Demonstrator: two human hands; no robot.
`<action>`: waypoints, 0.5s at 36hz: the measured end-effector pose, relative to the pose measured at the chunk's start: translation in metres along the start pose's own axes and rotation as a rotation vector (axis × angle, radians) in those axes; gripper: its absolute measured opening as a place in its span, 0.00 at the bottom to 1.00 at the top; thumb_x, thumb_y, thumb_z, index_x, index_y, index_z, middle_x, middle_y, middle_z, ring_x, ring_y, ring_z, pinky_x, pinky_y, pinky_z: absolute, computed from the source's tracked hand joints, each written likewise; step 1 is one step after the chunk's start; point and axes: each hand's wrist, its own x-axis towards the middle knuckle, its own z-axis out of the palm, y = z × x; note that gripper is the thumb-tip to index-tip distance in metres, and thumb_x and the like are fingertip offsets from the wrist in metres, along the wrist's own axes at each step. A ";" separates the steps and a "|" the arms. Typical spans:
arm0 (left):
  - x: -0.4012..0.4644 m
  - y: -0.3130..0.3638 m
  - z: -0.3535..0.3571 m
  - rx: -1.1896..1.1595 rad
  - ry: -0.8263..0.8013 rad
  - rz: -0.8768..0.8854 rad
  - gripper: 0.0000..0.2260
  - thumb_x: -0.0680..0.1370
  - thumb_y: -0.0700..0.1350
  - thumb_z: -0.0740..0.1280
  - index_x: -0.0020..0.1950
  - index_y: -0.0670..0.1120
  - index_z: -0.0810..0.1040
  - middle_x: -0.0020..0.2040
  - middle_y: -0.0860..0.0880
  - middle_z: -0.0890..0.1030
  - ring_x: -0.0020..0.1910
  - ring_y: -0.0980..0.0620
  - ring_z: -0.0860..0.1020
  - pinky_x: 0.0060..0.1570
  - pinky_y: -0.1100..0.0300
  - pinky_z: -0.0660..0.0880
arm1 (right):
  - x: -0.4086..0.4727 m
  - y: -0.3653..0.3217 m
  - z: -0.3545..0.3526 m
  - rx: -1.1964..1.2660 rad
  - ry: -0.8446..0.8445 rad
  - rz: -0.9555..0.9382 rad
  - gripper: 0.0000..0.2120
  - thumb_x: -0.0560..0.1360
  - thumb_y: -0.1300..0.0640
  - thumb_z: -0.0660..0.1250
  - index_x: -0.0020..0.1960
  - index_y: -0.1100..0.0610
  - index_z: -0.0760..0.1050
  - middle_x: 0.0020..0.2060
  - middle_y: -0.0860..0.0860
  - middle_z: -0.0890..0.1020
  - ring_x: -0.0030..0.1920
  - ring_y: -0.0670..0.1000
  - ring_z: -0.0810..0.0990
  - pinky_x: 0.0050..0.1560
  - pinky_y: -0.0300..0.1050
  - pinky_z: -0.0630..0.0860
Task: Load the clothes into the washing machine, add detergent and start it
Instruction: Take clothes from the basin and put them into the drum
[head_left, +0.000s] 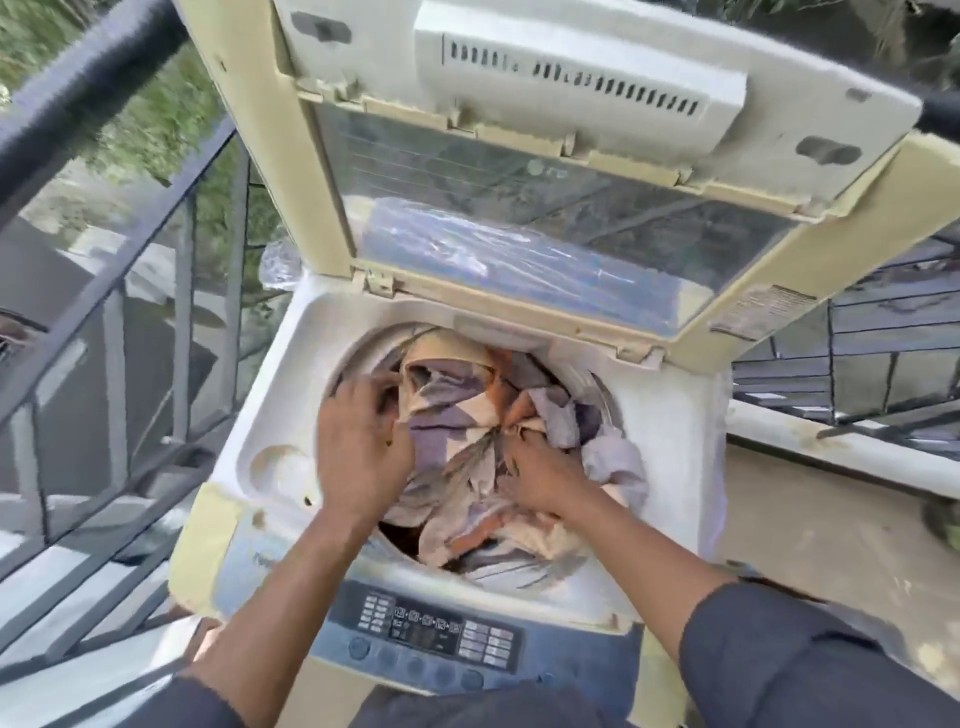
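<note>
Control panel (431, 631) nearest, left hand (358, 441) pressing flat-fingered on patterned clothes (457, 415), right hand (540, 470) beside it clutching them, washing machine (670, 441) lid (519, 218) raised beyond

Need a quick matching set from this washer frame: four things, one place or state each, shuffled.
1. cream washer lid with clear window
2. patterned orange-purple clothes
3. left hand
4. grey button control panel

A. pressing down at the drum's left edge
B. nearest the person, below the drum
C. folded up, open
D. piled in the drum

Pairs: 1-C, 2-D, 3-A, 4-B
</note>
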 end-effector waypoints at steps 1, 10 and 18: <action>0.001 0.000 0.006 0.006 -0.081 0.057 0.21 0.72 0.35 0.72 0.64 0.47 0.80 0.60 0.47 0.82 0.59 0.42 0.80 0.60 0.46 0.76 | 0.000 -0.007 -0.009 -0.033 -0.023 -0.015 0.23 0.77 0.46 0.65 0.69 0.50 0.69 0.68 0.55 0.74 0.66 0.61 0.76 0.58 0.57 0.75; 0.021 -0.034 0.063 0.380 -0.891 0.027 0.32 0.75 0.54 0.65 0.81 0.55 0.71 0.77 0.45 0.74 0.75 0.39 0.73 0.72 0.45 0.72 | -0.030 -0.030 -0.045 -0.534 -0.011 0.052 0.27 0.72 0.34 0.66 0.69 0.42 0.73 0.70 0.55 0.72 0.67 0.63 0.69 0.61 0.60 0.64; 0.008 -0.043 0.098 0.585 -1.162 -0.159 0.36 0.80 0.59 0.69 0.85 0.57 0.58 0.87 0.45 0.49 0.85 0.37 0.53 0.79 0.36 0.64 | 0.012 -0.015 -0.005 -0.547 -0.111 0.104 0.15 0.80 0.56 0.65 0.65 0.50 0.79 0.63 0.51 0.81 0.64 0.57 0.79 0.60 0.52 0.78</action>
